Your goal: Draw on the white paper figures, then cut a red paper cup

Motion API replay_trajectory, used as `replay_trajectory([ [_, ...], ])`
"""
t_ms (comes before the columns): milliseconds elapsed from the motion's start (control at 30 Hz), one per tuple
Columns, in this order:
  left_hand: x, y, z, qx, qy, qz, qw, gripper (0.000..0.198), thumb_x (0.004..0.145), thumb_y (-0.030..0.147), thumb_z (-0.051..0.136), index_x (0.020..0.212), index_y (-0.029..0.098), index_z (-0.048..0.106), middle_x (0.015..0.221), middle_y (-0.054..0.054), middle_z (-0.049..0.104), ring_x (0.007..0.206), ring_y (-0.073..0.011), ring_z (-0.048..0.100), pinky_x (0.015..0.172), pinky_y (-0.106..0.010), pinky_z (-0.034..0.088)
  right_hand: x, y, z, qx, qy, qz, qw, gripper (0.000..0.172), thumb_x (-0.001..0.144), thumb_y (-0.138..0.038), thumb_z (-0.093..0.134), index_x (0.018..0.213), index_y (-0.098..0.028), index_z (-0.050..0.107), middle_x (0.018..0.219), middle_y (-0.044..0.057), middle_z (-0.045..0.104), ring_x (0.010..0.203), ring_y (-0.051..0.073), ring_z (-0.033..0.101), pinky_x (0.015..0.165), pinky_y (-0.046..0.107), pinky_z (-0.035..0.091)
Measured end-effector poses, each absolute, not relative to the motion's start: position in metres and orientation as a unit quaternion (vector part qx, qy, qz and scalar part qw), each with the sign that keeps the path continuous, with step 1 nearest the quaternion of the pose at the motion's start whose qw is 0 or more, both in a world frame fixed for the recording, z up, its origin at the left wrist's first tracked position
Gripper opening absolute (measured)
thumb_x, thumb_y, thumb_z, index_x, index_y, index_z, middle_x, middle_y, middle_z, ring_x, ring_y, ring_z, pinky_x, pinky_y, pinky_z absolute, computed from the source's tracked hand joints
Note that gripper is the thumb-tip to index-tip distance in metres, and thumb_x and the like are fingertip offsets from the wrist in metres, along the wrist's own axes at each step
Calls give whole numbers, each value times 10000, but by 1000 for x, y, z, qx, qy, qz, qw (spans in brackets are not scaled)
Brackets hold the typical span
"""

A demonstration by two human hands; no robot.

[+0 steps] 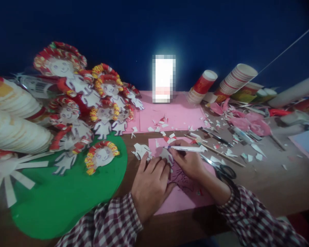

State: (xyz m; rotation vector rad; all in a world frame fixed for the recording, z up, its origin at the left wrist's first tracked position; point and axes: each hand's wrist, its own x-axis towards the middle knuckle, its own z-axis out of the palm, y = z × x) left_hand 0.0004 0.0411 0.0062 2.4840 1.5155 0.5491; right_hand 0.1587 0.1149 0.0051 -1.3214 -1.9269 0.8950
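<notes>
My left hand (150, 180) lies flat with fingers stretched out, pressing a small white paper cutout (166, 154) onto a pink sheet (180, 199). My right hand (189, 161) is closed round a white pen (186, 149), its tip at the cutout. Another white cutout (141, 151) lies just left of my fingers. Dark scribbles mark the pink sheet under my hands.
Paper dolls with red and yellow curled hair (103, 156) are piled on a green board (67, 192) at left. Scissors (220, 168) lie right of my hand. Stacked paper cups (237, 80), pink scraps, sticks and paper bits litter the right. A bright screen (164, 79) stands behind.
</notes>
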Motion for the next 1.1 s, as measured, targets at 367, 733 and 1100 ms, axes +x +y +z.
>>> replay_trajectory([
  [367, 0, 42, 7, 837, 509, 184, 84, 371, 867, 411, 482, 1112, 148, 571, 1135, -79, 613, 1134, -250, 487, 1096, -506, 167, 159, 115, 4, -502, -730, 343, 312, 85, 857, -238, 523, 921, -188, 548, 799, 20, 630, 711, 145, 589, 659, 257, 468],
  [733, 1, 43, 5, 835, 510, 186, 83, 377, 869, 431, 474, 1100, 151, 574, 1125, -81, 614, 1130, -250, 488, 1094, -519, 168, 159, 113, 6, -500, -727, 355, 310, 78, 858, -237, 516, 911, -187, 544, 788, 22, 624, 706, 147, 583, 643, 257, 465],
  [1100, 1, 42, 6, 836, 510, 186, 83, 384, 871, 436, 464, 1093, 147, 582, 1119, -91, 612, 1130, -255, 487, 1099, -518, 164, 158, 113, 8, -503, -728, 357, 300, 74, 852, -239, 511, 896, -191, 546, 759, 23, 620, 684, 152, 587, 614, 258, 470],
])
